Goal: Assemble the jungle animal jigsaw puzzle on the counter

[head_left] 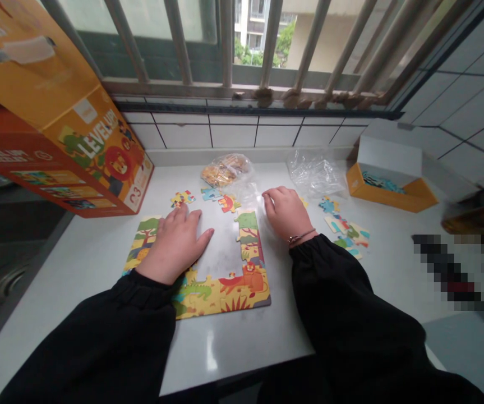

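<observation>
We judge the partial jigsaw puzzle (229, 294), near centre on the white countertop (242, 342) and partly beneath our spread left hand (177, 244), light, stiff and weak-jointed, best held by its outer edges; we cannot tell whether our curled right hand (287, 213) grips anything.

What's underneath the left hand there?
The puzzle border shows on both sides of the left hand and seems to run beneath it. Whatever lies directly below the hand is covered.

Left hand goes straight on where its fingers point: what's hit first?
For the left hand, likely the small puzzle pieces right at its fingertips; they may already touch, depth is unclear.
</observation>
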